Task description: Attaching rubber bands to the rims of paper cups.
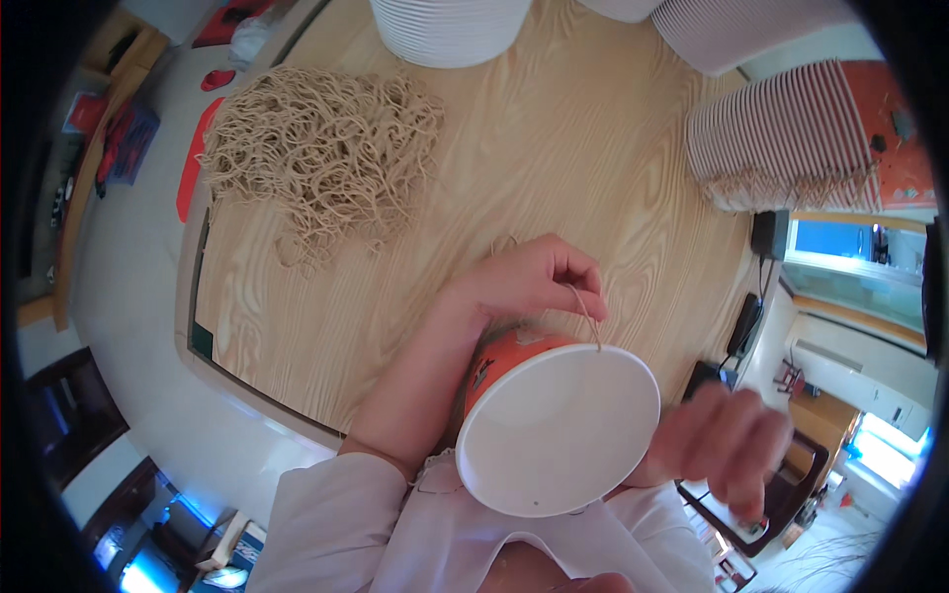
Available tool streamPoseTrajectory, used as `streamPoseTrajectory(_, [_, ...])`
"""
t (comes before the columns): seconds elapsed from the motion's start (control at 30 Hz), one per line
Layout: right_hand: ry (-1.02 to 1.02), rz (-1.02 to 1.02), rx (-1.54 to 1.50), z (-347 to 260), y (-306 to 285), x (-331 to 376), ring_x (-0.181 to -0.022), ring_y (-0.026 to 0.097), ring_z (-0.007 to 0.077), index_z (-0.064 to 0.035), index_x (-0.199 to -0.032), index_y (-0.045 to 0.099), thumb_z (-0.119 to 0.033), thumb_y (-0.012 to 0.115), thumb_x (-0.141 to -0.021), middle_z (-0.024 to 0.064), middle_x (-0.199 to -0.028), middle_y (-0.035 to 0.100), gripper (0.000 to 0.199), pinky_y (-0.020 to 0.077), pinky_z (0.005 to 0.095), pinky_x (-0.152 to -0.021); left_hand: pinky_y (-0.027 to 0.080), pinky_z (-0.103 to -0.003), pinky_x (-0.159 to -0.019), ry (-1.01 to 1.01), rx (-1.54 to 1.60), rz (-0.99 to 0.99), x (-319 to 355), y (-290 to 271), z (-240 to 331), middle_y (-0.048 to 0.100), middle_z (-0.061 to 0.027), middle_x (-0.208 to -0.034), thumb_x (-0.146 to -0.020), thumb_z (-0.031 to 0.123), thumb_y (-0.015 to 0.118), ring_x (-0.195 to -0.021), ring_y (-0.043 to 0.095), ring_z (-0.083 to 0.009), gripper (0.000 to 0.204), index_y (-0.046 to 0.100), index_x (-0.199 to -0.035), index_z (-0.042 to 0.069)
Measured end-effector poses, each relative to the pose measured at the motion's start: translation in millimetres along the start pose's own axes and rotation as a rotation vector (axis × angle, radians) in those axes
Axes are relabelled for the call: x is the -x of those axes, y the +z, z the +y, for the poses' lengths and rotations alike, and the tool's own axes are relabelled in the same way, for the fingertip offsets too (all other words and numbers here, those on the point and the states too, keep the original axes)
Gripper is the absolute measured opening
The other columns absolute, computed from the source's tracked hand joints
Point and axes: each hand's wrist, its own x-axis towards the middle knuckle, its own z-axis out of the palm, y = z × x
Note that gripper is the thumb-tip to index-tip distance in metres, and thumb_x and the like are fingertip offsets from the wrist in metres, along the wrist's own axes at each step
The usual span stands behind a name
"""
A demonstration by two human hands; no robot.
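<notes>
An orange paper bucket (pixel 559 435) with a white inside is tilted mouth-up close against my body. At its far rim, a thin tan string (pixel 590 316) runs up into my left hand (pixel 549 282), which is closed with thumb and fingers pinching it. In the rim area nearest me, a small dark hole (pixel 536 503) shows in the bucket's wall. To the right of the bucket is my right hand (pixel 722 445), fingers partly bent and smeared by motion. Whether it holds anything cannot be made out. The bucket's base is hidden behind its mouth and my left arm.
On the wooden table (pixel 534 138), a loose heap of tan strings (pixel 321 148) lies at the far left. A stack of white tubs (pixel 450 30) stands at the back. Nested orange buckets (pixel 791 138) with strings lie at the right, near a black box (pixel 769 235) with a cable.
</notes>
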Motion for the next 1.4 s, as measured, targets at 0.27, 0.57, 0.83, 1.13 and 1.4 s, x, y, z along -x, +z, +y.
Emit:
streamPoseTrajectory(0.27, [0.218,0.022,-0.228,-14.2,25.1,-20.2,-0.098,0.062,0.0211,-0.0155,-0.107,0.07,-0.013,0.069,-0.091,0.0087,-0.111,0.064,0.017,0.0519,0.0302,-0.084,0.052,-0.025,-0.075,-0.047,0.098,0.009,6.8,-3.5,1.9,0.07,-0.0052,-0.081,-0.083,0.007,0.073,-0.079,0.065,-0.0097,0.01,0.07,-0.085,-0.002])
streamPoseTrajectory(0.57, [0.142,-0.054,-0.313,-26.3,14.7,-16.2,-0.107,0.061,0.0188,-0.0159,-0.101,0.076,-0.01,0.07,-0.088,0.0048,-0.115,0.065,0.015,0.048,0.0364,-0.091,0.05,-0.026,-0.073,-0.064,0.131,0.044,9.1,3.4,5.8,0.068,-0.0056,-0.078,-0.081,0.005,0.071,-0.077,0.064,-0.0102,0.007,0.068,-0.082,-0.002])
streamPoseTrajectory(0.83, [-0.218,-0.148,-0.149,-15.8,-32.4,10.7,-0.076,0.065,0.0194,-0.0069,-0.095,0.07,-0.015,0.077,-0.082,0.0128,-0.092,0.067,0.017,0.0554,0.0333,-0.056,0.05,-0.027,-0.074,-0.036,0.186,0.059,6.2,0.3,4.5,0.068,-0.0076,-0.079,-0.079,0.002,0.072,-0.079,0.066,-0.0129,0.005,0.068,-0.079,-0.002])
streamPoseTrajectory(1.13, [0.43,-0.126,1.252,40.7,-56.8,-24.7,-0.085,0.064,0.0255,-0.0036,-0.102,0.068,0.009,0.067,-0.076,0.0119,-0.086,0.062,0.029,0.0509,0.0342,-0.073,0.051,-0.028,-0.086,0.06,0.065,0.042,10.1,-3.5,-3.4,0.073,-0.0081,-0.09,-0.085,0.01,0.073,-0.089,0.067,-0.0119,0.015,0.072,-0.093,-0.002])
streamPoseTrajectory(1.4, [0.487,-0.072,1.265,29.8,-53.1,-25.1,-0.077,0.063,0.025,-0.003,-0.098,0.068,0.005,0.07,-0.076,0.0094,-0.081,0.062,0.023,0.0495,0.0328,-0.068,0.05,-0.027,-0.086,0.067,0.099,0.007,6.6,-2.7,0.5,0.073,-0.0072,-0.089,-0.086,0.01,0.073,-0.088,0.067,-0.0113,0.013,0.073,-0.092,-0.001])
